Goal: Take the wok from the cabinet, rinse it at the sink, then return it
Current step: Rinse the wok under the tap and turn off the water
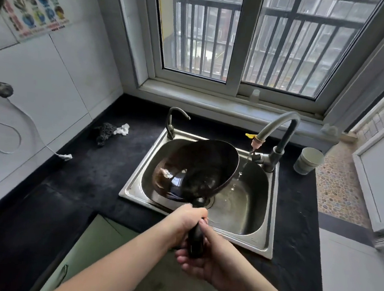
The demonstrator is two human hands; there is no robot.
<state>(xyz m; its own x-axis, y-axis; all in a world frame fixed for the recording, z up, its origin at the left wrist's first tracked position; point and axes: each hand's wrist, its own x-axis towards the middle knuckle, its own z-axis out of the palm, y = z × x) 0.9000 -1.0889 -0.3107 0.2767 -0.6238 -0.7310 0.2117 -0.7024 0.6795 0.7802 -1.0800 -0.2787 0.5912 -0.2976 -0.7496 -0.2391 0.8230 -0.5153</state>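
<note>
The left hand [187,220] is clamped around the wok's dark handle [195,242], fingers curled over the top near where the handle meets the bowl. The right hand [207,264] cups the handle's tail end from below, palm up, its fingers loosely bent under it and the thumb lying along the side; this grip looks more like a support than a firm hold.

The wok [195,169] hangs above the steel sink [270,223], tilted so its open face turns toward the person and to the left, its lower rim close to the basin floor near the drain. Whether it touches the basin cannot be told.

The tall faucet [279,128] runs a thin stream [242,169] that falls just beside the wok's right rim and lands in the basin, not inside the bowl. A smaller tap [174,120] stands at the sink's back-left corner. On the black table sit a white cup [308,160] right of the faucet and a scrubber with a white rag [110,131] to the left.

The rinse step seems under way. Likely risks: the water missing the bowl entirely, the wet handle twisting in the loose right hand, or the rim knocking the faucet body as the wok swings under the stream, splashing over the table.
</note>
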